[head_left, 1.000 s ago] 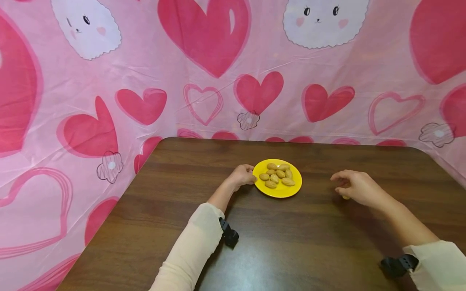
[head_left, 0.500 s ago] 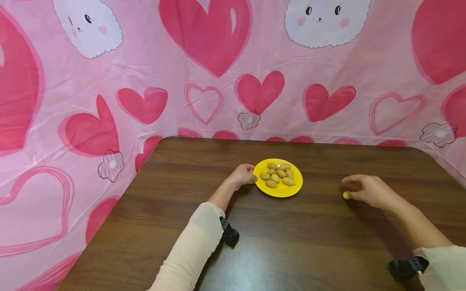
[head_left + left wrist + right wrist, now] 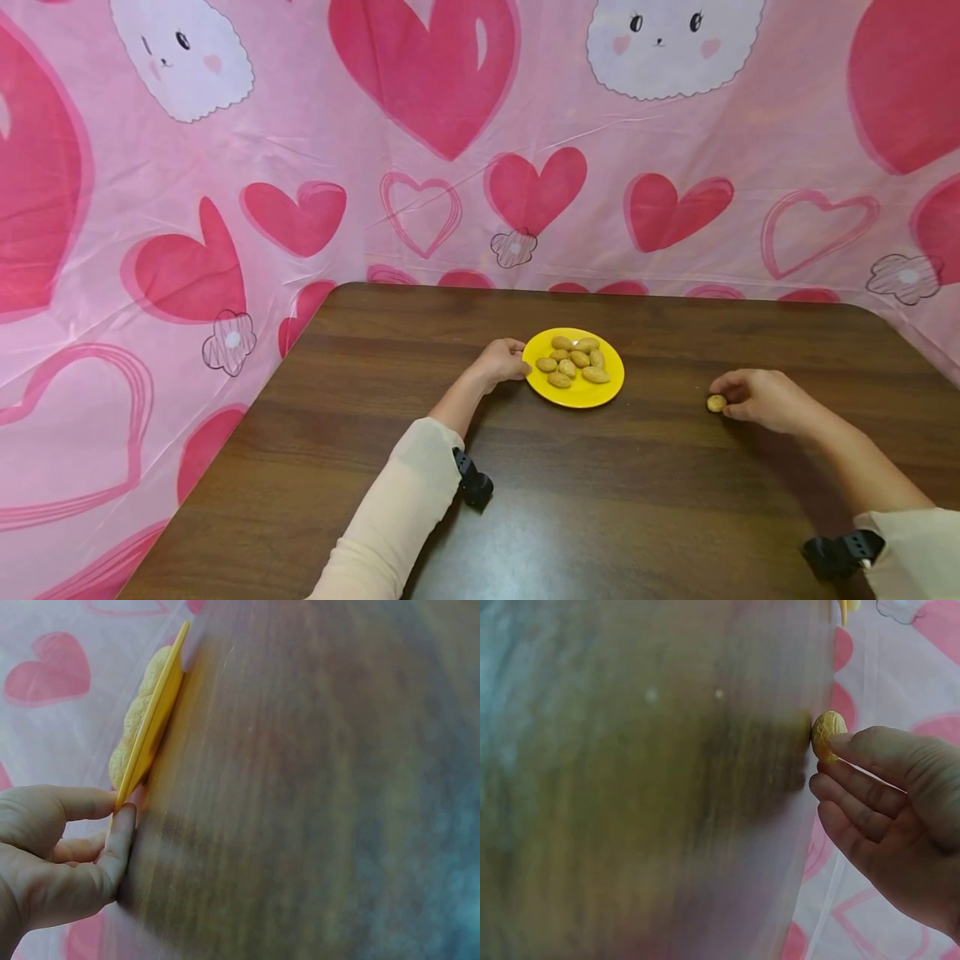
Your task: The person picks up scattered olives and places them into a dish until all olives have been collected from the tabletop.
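Note:
A round yellow plate (image 3: 536, 388) stands on the table, bearing several oval, wrinkled tan nuts (image 3: 596, 376) in their shells. My left hand (image 3: 497, 364) pinches the plate's left rim; in the left wrist view, the thumb and fingers (image 3: 94, 802) lie on either side of the rim. To the right of the plate, my right hand (image 3: 772, 402) pinches a single nut (image 3: 717, 404) low at the tabletop. In the right wrist view, the thumb presses on this nut (image 3: 827, 733), while the other fingers are partly curled below it.
The dark brown wooden table (image 3: 600, 500) reaches back to a pink cloth (image 3: 420, 200) printed with hearts. Both forearms wear pale sleeves (image 3: 397, 508). A black wrist camera (image 3: 472, 481) is strapped at the left cuff, another black camera (image 3: 840, 553) at the right.
My right hand has shifted right, away from the plate, and its fingers have come down around the nut, now more visible. The left hand and plate have stayed put.

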Motion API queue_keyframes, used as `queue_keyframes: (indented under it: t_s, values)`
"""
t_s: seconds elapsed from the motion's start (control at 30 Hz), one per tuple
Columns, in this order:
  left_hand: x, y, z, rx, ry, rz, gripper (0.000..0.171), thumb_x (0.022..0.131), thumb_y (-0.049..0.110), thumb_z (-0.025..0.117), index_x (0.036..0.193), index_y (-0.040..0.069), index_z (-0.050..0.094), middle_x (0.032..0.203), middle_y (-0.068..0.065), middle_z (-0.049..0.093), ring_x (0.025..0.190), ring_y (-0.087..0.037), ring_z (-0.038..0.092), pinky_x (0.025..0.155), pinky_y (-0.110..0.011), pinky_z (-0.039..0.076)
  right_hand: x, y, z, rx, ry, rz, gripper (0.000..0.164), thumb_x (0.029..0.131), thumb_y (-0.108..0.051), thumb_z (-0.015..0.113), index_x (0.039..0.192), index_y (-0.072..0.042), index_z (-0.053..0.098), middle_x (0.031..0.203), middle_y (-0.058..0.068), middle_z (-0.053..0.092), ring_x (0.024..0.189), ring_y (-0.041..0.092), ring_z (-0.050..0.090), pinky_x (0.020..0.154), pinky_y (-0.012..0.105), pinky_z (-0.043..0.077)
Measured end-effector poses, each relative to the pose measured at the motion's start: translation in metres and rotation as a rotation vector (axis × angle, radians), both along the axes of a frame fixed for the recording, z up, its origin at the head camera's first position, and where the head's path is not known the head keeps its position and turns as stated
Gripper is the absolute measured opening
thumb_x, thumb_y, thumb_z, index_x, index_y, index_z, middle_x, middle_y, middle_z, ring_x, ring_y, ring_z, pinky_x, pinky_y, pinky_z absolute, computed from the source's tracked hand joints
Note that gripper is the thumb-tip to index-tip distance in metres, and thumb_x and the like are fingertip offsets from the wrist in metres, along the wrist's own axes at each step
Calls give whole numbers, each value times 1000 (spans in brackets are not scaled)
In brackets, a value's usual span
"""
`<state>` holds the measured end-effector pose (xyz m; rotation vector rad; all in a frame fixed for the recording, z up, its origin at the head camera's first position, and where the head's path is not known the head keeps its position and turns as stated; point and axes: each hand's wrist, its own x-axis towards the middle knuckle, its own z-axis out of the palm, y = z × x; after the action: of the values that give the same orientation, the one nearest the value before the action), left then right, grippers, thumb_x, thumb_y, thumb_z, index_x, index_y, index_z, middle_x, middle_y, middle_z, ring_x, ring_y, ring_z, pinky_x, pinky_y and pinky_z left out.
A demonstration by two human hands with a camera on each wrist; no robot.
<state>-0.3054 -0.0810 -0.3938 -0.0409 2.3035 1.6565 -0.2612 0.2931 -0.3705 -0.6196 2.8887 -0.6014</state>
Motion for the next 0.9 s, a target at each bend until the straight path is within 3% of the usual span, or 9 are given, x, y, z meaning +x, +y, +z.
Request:
queue_keyframes:
  t_s: [0.4,0.9]
  values:
    - [0,0,0,8,-6,4,45,83,-7,60,125,-9,47,114,-17,53,100,-25,57,79,-31,53,-2,-2,-5,6,48,28,15,74,-2,71,87,-2,64,77,-3,59,70,11,54,56,24,46]
    - [-2,0,-2,10,-8,5,46,82,-8,60,125,-9,47,113,-17,53,99,-26,57,79,-31,53,-2,-9,-5,-7,140,55,18,69,-4,73,80,-9,60,70,-7,54,65,4,49,54,23,43]
